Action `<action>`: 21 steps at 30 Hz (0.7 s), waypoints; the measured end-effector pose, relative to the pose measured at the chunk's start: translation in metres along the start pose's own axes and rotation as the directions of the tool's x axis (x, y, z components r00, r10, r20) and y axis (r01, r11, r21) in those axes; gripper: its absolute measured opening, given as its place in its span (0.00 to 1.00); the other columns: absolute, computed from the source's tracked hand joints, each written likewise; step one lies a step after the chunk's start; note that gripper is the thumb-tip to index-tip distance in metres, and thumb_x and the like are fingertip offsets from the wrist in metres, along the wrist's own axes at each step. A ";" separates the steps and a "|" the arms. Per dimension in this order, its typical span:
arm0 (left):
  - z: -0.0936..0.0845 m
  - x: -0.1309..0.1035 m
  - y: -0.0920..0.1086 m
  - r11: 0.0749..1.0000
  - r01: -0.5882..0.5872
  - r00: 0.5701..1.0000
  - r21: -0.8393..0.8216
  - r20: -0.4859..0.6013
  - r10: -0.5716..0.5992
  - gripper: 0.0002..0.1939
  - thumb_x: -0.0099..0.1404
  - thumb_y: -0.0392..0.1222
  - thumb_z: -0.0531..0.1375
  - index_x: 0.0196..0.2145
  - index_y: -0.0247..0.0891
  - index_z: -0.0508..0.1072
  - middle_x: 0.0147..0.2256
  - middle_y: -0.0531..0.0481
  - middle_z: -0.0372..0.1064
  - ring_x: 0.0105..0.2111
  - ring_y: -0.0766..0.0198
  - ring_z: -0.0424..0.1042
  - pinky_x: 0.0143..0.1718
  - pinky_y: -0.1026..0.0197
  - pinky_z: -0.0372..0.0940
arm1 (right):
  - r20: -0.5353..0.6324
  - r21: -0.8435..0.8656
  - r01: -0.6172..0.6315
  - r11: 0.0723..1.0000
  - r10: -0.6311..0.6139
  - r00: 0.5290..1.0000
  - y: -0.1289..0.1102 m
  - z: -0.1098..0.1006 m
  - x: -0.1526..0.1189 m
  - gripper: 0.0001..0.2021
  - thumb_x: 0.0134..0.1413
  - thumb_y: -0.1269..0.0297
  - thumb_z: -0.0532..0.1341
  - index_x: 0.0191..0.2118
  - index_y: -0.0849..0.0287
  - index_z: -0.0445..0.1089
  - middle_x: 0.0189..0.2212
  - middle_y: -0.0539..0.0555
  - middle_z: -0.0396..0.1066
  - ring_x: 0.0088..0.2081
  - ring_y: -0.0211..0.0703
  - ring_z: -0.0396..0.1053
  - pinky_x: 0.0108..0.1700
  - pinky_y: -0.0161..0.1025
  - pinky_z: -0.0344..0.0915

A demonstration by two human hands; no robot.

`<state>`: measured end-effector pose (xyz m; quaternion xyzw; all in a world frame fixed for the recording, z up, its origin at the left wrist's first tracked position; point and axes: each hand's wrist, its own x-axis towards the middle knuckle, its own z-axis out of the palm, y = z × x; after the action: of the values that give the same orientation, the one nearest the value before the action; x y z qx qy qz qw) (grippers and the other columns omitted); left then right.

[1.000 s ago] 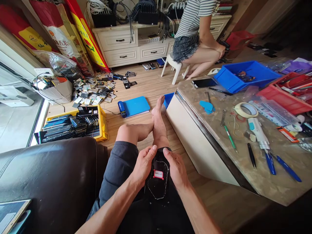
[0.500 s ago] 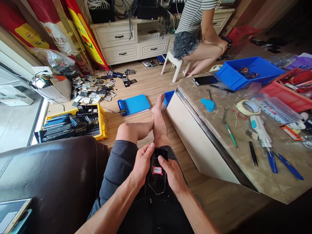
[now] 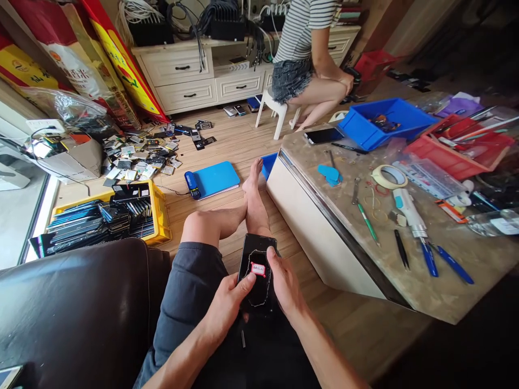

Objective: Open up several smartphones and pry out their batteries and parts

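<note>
A black phone (image 3: 253, 251) with a red-edged white label and a pale wavy outline on its surface is held over my lap. My left hand (image 3: 229, 300) grips its lower left side, thumb near the label. Along the right edge, my right hand (image 3: 286, 281) is closed on the same phone, thumb near the upper corner. The fingers under the phone are mostly hidden. A small thin metallic piece (image 3: 243, 339) lies below the phone on the dark cloth.
At right, a table (image 3: 324, 205) bears a blue bin (image 3: 365, 132), a red bin (image 3: 450, 156), tape (image 3: 389, 177), tweezers (image 3: 401, 249) and pliers. A yellow crate (image 3: 162, 216) of phone parts stands left, beside a dark sofa (image 3: 73, 302). Another person (image 3: 300, 54) sits on a stool ahead.
The phone has been raised and shows more of its surface. My left hand has slid down its side, while my right hand has shifted up to its right edge. The view has turned slightly right.
</note>
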<state>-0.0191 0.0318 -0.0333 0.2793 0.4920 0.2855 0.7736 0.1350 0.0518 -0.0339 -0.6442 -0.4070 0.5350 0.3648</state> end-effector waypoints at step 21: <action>-0.003 0.021 0.010 0.979 -0.204 0.972 0.000 -0.121 0.203 0.23 0.62 0.57 0.69 0.44 0.38 0.73 0.34 0.48 0.79 0.30 0.61 0.77 0.33 0.62 0.71 | 0.151 -0.168 0.096 0.981 -0.070 0.986 0.026 0.010 -0.027 0.35 0.70 0.37 0.47 0.29 0.61 0.74 0.21 0.54 0.72 0.23 0.41 0.67 0.28 0.36 0.59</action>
<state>-0.0159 0.0542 -0.0392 0.3056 0.5046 0.3827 0.7110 0.1257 0.0164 -0.0488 -0.6157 -0.5042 0.5269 0.2984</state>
